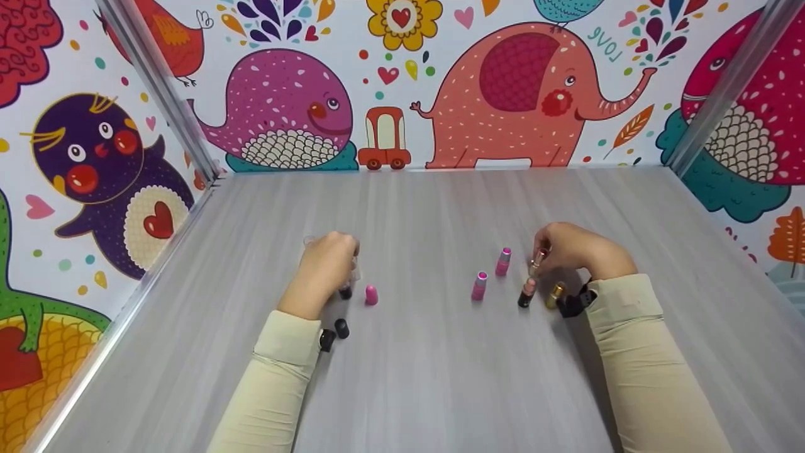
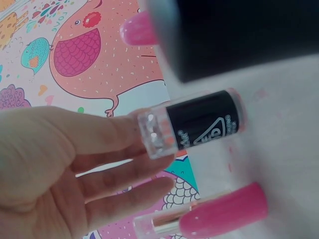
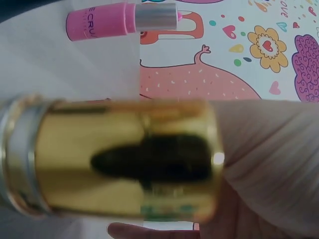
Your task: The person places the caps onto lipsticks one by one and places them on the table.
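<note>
My left hand (image 1: pixel 330 261) is on the left side of the table. In the left wrist view, its thumb and fingers pinch the end of a clear lipstick cap (image 2: pixel 199 122) with a black printed band. A pink cap (image 1: pixel 371 295) stands just right of that hand. Toward the right, my right hand (image 1: pixel 569 248) pinches a shiny rose-gold lipstick tube (image 1: pixel 538 259) in its fingertips. Beside it stand a black and peach lipstick (image 1: pixel 527 293) and a gold lipstick tube (image 1: pixel 555 296). A blurred gold tube (image 3: pixel 124 124) hides the right fingertips from the wrist camera.
Two pink lipsticks with silver collars, one nearer (image 1: pixel 479 286) and one farther (image 1: pixel 502 262), stand left of my right hand. A black cap (image 1: pixel 341 328) is near the left wrist. Printed panels (image 1: pixel 402 75) enclose the grey table (image 1: pixel 415 377) at the back and sides.
</note>
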`<action>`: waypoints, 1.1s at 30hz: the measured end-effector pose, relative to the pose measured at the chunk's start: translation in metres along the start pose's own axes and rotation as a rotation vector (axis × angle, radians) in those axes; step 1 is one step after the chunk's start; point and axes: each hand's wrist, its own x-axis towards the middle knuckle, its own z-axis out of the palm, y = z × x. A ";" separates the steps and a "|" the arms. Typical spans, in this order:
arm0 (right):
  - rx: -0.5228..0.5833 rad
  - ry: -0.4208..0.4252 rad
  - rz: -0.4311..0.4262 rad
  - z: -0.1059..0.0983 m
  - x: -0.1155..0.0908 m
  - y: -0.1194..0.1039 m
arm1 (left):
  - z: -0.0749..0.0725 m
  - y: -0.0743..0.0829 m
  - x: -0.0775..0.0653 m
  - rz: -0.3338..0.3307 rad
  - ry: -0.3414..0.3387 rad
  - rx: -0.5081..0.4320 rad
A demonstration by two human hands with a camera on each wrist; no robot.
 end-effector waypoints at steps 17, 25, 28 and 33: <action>0.008 -0.035 -0.031 0.001 0.004 0.003 | 0.001 0.001 0.000 -0.014 -0.018 -0.009; 0.010 -0.044 -0.040 0.001 0.004 0.004 | 0.000 0.001 0.000 -0.007 -0.020 -0.019; 0.010 -0.037 -0.042 0.000 0.003 0.004 | 0.000 0.001 0.000 -0.011 -0.023 -0.021; 0.015 -0.004 -0.081 -0.002 0.002 0.006 | 0.001 0.000 0.000 -0.008 -0.016 -0.021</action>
